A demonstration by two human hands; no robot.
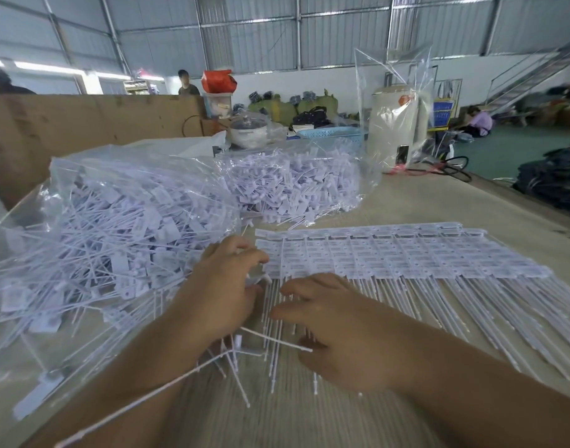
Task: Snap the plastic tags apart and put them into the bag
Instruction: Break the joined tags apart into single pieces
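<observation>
Two hands worked at left end of tag sheet [390, 253] on counter [471, 202]: my left hand [225, 286] gripped loose tags [241, 354], right hand [328, 321] pressed flat on stems. Bag [109, 227] lay left, full.

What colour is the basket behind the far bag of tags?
Light blue basket, best seen in the head view.

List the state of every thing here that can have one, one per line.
Near bag: open, stuffed with loose tags.
Far bag: filled with loose tags.
Tag sheets: joined, stacked flat on the table.
Left hand: gripping a tag cluster at the sheets' left edge.
Right hand: fingers pressing the tails.
Pot: lidded.
</observation>
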